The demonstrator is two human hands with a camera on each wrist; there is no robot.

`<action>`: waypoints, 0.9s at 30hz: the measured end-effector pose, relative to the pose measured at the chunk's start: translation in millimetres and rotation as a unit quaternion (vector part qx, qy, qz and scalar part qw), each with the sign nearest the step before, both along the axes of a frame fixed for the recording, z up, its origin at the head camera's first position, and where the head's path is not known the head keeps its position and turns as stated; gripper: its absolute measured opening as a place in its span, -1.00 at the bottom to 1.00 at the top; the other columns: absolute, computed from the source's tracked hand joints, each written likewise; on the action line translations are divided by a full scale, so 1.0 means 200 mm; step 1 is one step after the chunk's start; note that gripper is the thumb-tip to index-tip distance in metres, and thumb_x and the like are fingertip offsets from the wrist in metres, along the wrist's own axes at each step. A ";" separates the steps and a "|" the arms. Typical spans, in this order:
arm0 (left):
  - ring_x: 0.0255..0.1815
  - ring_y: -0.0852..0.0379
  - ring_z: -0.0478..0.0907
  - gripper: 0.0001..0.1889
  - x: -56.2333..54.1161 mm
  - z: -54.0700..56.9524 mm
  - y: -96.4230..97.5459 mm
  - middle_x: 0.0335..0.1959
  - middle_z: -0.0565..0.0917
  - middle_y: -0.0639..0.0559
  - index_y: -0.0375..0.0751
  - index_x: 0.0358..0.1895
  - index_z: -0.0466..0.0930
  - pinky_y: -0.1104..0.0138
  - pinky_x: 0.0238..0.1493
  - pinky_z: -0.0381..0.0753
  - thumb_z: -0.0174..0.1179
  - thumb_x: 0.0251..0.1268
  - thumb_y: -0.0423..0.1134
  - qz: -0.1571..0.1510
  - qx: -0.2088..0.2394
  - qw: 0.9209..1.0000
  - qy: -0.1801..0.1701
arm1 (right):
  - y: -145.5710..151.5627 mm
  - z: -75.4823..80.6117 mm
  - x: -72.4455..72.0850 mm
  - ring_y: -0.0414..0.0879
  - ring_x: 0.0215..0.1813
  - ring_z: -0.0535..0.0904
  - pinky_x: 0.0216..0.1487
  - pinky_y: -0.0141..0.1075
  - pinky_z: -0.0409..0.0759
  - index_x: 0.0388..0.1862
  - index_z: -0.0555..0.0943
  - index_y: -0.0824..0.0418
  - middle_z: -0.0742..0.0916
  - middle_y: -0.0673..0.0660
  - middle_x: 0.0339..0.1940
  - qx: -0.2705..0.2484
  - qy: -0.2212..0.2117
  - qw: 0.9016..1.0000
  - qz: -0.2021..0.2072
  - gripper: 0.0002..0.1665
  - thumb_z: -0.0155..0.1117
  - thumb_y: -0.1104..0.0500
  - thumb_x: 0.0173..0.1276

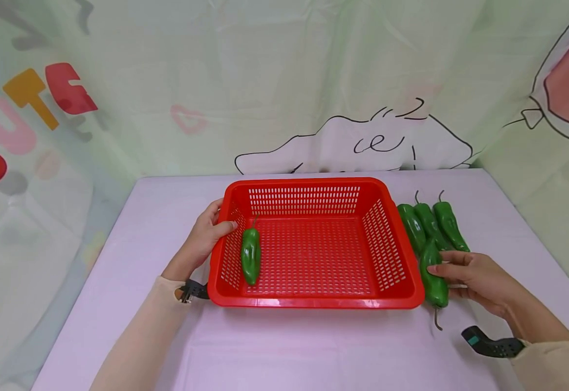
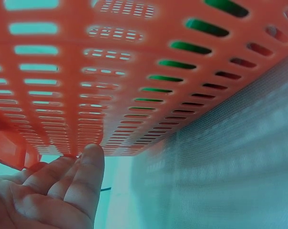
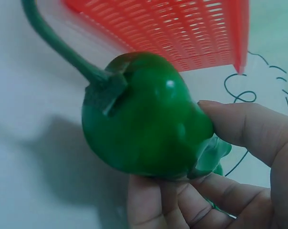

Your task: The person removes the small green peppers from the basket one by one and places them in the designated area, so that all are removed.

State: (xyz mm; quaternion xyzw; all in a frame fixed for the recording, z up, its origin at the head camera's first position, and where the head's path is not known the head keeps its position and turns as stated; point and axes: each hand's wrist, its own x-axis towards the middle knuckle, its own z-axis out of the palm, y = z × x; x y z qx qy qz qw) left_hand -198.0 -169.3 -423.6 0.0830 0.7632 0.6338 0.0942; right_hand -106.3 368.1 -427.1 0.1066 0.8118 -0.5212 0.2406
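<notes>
My right hand (image 1: 477, 279) pinches a green pepper (image 1: 434, 274) between thumb and fingers, just outside the basket's right side. In the right wrist view that pepper's stem end faces the camera, and its shadow falls on the table. My left hand (image 1: 201, 236) grips the left rim of the red plastic basket (image 1: 316, 302), thumb over the edge. From the left wrist view, the fingers (image 2: 89, 176) lie against the slotted outer wall. One green pepper (image 1: 251, 255) lies inside the basket along its left wall, stem toward the back.
Three more green peppers lie on the table right of the basket, among them a far-right pepper (image 1: 448, 222) and a middle pepper (image 1: 428, 220). A pale cloth covers the table (image 1: 274, 353). Behind stands a printed curtain (image 1: 274, 81).
</notes>
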 end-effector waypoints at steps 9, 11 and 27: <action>0.21 -0.35 0.64 -0.30 0.00 0.00 0.00 0.39 0.50 -0.30 -0.16 0.62 0.11 0.02 -0.07 0.80 0.08 0.44 -0.35 0.002 -0.001 1.000 -0.001 | -0.04 -0.03 0.01 -0.08 -0.06 0.69 -0.05 -0.21 0.80 0.53 0.17 0.60 0.69 0.18 0.12 0.031 0.004 0.999 0.008 -0.09 0.27 0.01 0.55; 0.21 -0.35 0.63 -0.30 0.00 0.00 0.00 0.39 0.49 -0.30 -0.16 0.62 0.11 0.02 -0.07 0.80 0.08 0.44 -0.34 0.003 -0.003 1.000 -0.003 | -0.05 -0.03 0.02 -0.07 -0.08 0.68 -0.07 -0.22 0.79 0.52 0.19 0.60 0.70 0.17 0.09 0.039 0.009 0.999 0.010 -0.12 0.27 0.01 0.55; 0.23 -0.34 0.63 -0.28 0.00 0.00 0.00 0.41 0.48 -0.29 -0.16 0.63 0.10 0.02 -0.06 0.79 0.09 0.43 -0.35 0.003 -0.004 1.000 -0.004 | -0.10 -0.01 0.02 -0.01 -0.04 0.71 -0.01 -0.10 0.81 0.49 0.19 0.68 0.55 0.59 0.28 0.122 0.041 0.991 0.033 -0.07 0.26 -0.03 0.54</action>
